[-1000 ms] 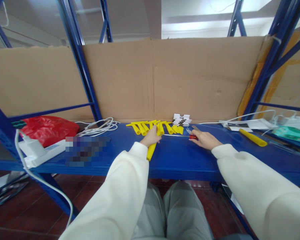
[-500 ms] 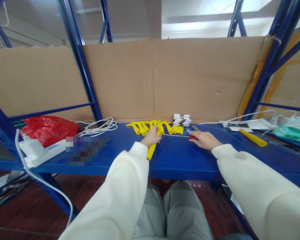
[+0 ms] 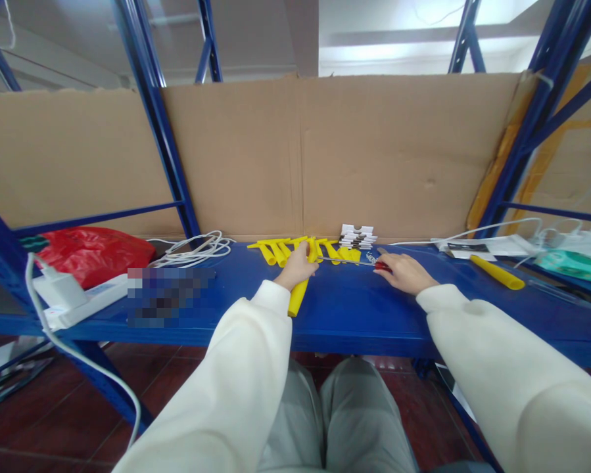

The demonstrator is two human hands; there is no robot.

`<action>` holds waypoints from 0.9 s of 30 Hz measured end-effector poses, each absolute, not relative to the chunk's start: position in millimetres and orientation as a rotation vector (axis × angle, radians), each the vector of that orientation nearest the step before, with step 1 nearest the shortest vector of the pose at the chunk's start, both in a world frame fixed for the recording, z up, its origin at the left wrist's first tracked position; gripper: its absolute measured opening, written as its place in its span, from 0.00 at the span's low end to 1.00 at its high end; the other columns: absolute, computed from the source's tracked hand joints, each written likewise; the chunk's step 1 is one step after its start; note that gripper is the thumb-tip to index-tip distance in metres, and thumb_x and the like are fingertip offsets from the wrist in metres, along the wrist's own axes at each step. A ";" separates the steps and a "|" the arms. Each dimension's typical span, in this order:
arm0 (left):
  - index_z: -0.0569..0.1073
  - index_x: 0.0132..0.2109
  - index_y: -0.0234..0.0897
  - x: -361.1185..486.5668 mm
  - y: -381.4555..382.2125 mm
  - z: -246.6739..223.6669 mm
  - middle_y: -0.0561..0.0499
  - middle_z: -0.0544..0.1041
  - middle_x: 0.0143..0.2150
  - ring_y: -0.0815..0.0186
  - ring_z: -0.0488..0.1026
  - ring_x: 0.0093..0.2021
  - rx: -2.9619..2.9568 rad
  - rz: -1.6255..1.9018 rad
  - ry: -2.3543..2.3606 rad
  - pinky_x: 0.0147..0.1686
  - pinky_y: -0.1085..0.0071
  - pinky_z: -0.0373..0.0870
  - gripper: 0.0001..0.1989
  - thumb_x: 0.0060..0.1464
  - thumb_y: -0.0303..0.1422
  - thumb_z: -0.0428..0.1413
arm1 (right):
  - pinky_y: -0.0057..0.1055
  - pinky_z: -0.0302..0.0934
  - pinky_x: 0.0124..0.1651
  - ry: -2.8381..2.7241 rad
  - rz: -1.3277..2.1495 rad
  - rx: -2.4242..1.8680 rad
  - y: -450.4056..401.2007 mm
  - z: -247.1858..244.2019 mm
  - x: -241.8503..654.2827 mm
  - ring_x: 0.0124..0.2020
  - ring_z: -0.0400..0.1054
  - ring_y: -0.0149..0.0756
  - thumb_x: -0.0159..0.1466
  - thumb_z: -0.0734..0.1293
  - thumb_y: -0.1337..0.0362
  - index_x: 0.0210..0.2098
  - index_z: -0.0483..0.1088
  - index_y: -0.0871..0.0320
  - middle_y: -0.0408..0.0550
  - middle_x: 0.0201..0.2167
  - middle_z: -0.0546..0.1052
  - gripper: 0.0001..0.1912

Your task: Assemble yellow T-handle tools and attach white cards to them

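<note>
My left hand is closed around a yellow tubular handle, whose wide end points down toward the shelf's front edge. In my right hand is a screwdriver with a red grip, fingers bent around it. Its thin metal shaft reaches left to the upper part of the handle; my left fingers hide where the tip meets it. Several more yellow handles lie in a row behind my left hand. Small yellow pieces lie between the hands, with tiny metal screws to their right.
Stacked white pieces stand against the cardboard wall. On the right lies another yellow handle, near white cables and a green packet. A red bag, a power strip and coiled white cable are on the left.
The screwdriver's shaft has shifted slightly upward and tilted a little, and my right fingers have changed position on the red grip. My left hand keeps hold of the yellow handle, almost unmoved.
</note>
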State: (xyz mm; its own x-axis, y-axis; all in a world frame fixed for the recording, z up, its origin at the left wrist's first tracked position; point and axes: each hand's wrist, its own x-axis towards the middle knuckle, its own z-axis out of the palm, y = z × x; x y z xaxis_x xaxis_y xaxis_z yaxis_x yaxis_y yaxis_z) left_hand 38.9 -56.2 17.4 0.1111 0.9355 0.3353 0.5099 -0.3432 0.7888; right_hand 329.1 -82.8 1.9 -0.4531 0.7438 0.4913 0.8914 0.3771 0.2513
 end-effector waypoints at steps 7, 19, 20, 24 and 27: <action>0.66 0.43 0.38 33.0 -33.4 6.7 0.56 0.75 0.34 0.70 0.74 0.27 1.815 1.531 1.145 0.33 0.71 0.75 0.18 0.44 0.19 0.58 | 0.36 0.65 0.42 -2.264 -0.681 -1.431 -80.5 1.5 332.6 0.41 0.76 0.46 0.70 0.61 0.59 0.42 0.73 0.58 0.58 0.41 0.82 0.11; 0.70 0.50 0.38 26.1 -38.5 17.2 0.44 0.79 0.50 0.57 0.78 0.51 2.149 1.758 1.258 0.53 0.59 0.75 0.16 0.54 0.27 0.59 | 0.41 0.64 0.49 -2.317 -0.518 -1.640 -77.0 -0.9 337.3 0.51 0.74 0.48 0.69 0.61 0.62 0.47 0.73 0.58 0.59 0.49 0.80 0.12; 0.70 0.52 0.38 25.4 -39.6 17.7 0.44 0.79 0.51 0.57 0.77 0.53 2.235 1.752 1.238 0.55 0.59 0.74 0.17 0.55 0.27 0.58 | 0.41 0.64 0.50 -2.314 -0.493 -1.660 -77.2 -1.1 337.2 0.52 0.73 0.48 0.69 0.61 0.62 0.47 0.74 0.58 0.59 0.50 0.80 0.12; 0.70 0.59 0.37 25.9 -42.0 14.7 0.41 0.75 0.60 0.58 0.72 0.62 2.633 1.572 1.087 0.63 0.58 0.67 0.21 0.59 0.25 0.54 | 0.44 0.63 0.52 -2.291 -0.362 -1.747 -76.2 -2.9 337.8 0.53 0.72 0.49 0.68 0.62 0.63 0.44 0.75 0.57 0.59 0.50 0.79 0.11; 0.71 0.60 0.39 29.7 -45.8 10.5 0.41 0.68 0.67 0.57 0.70 0.64 2.820 1.305 1.081 0.65 0.56 0.66 0.22 0.60 0.23 0.52 | 0.48 0.63 0.53 -2.278 -0.267 -1.811 -73.2 -4.6 339.5 0.54 0.72 0.51 0.67 0.62 0.63 0.43 0.76 0.57 0.59 0.50 0.79 0.11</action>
State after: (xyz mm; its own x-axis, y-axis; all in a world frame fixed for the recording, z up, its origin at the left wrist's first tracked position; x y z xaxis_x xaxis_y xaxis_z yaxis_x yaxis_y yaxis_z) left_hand 29.7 -45.8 10.5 0.4721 0.5016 0.7250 0.6189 -0.7742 0.1327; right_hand 339.5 -73.2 -4.6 -0.2171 0.9348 0.2810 0.9745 0.2245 0.0059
